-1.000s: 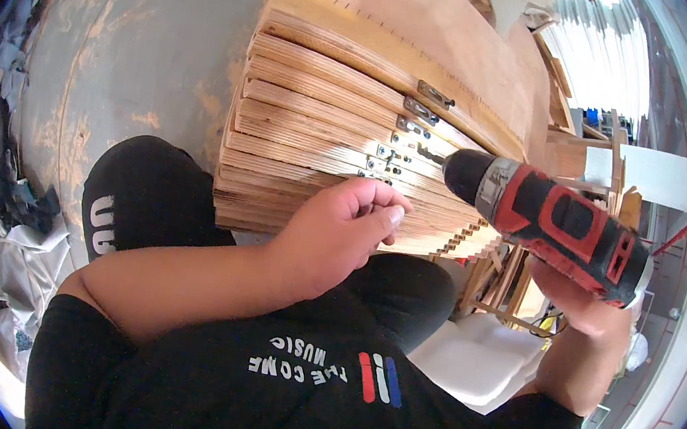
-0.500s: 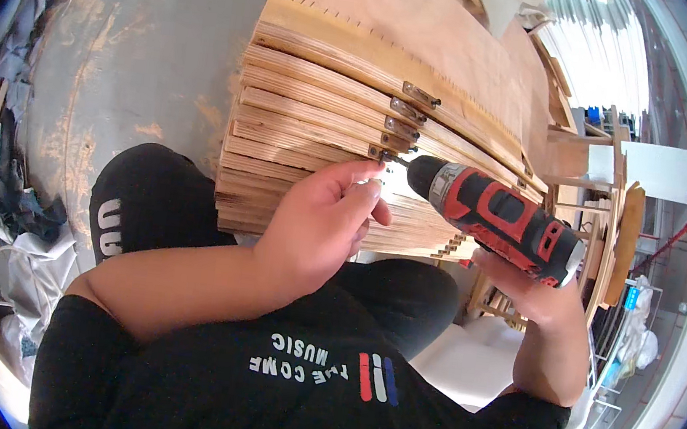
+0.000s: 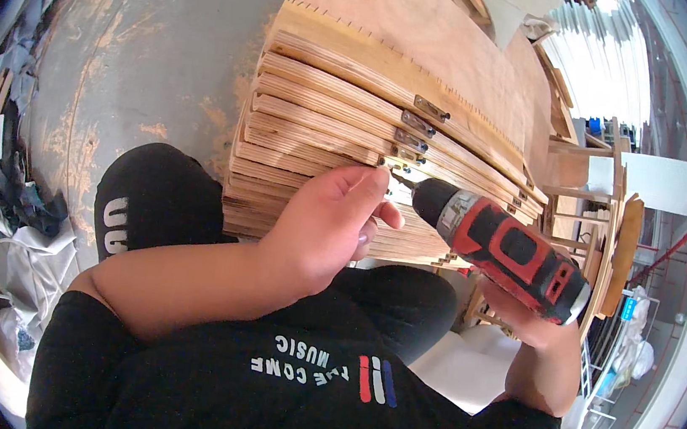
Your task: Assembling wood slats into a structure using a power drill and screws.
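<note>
My right hand [image 3: 518,315] is wrapped round the handle of a red and black cordless drill [image 3: 509,249], its bit pointing left at the edges of stacked plywood panels [image 3: 314,101]. Close by the bit's tip, my left hand [image 3: 330,217] has thumb and forefinger pressed together at a panel edge; whatever they pinch is hidden or too small to name. Just beyond the fingertips, small metal hardware pieces [image 3: 416,123] with dark screw-like ends sit in a row along the panel edges.
The stack's top panel [image 3: 391,17] carries a row of short dark marks. On the right stands a wooden rack [image 3: 618,186], with a wire shelf [image 3: 594,396] below it. Scrap wood and fabric [image 3: 30,213] lie along the left side of the grey floor [image 3: 161,33].
The drill's rear has swung lower, and its bit sits slightly lower and to the right. My left thumb and forefinger have closed together more. The stack appears shifted slightly right and down.
</note>
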A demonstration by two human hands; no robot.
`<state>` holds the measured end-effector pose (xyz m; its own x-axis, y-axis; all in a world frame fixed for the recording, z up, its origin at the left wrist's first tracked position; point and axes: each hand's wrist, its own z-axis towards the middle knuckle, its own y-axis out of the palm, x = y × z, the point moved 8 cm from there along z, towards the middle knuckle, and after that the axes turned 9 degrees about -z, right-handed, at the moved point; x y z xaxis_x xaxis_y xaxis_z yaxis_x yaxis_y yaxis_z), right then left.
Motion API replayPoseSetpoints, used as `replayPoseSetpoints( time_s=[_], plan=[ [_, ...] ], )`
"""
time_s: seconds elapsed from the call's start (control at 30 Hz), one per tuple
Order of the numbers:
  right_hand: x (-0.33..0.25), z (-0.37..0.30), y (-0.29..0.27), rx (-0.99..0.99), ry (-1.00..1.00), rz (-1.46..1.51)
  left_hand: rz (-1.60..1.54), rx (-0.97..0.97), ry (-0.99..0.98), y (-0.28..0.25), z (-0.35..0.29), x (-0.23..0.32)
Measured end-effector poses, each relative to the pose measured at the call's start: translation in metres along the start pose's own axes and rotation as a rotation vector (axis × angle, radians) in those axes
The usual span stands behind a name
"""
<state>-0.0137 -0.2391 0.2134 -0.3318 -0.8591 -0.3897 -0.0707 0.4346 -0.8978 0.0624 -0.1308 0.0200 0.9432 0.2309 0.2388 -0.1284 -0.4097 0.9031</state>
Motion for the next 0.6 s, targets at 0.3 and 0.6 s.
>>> replayPoseSetpoints(
  time_s=[0.3,0.6],
  plan=[
    [-0.007,-0.021,-0.001,-0.049,0.041,-0.087,-0.129,-0.096,0.029,0.001,-0.002,0.001],
    [0.002,-0.041,-0.012,0.002,0.142,-0.224,-0.205,-0.198,0.039,0.012,0.002,-0.002]
  ],
)
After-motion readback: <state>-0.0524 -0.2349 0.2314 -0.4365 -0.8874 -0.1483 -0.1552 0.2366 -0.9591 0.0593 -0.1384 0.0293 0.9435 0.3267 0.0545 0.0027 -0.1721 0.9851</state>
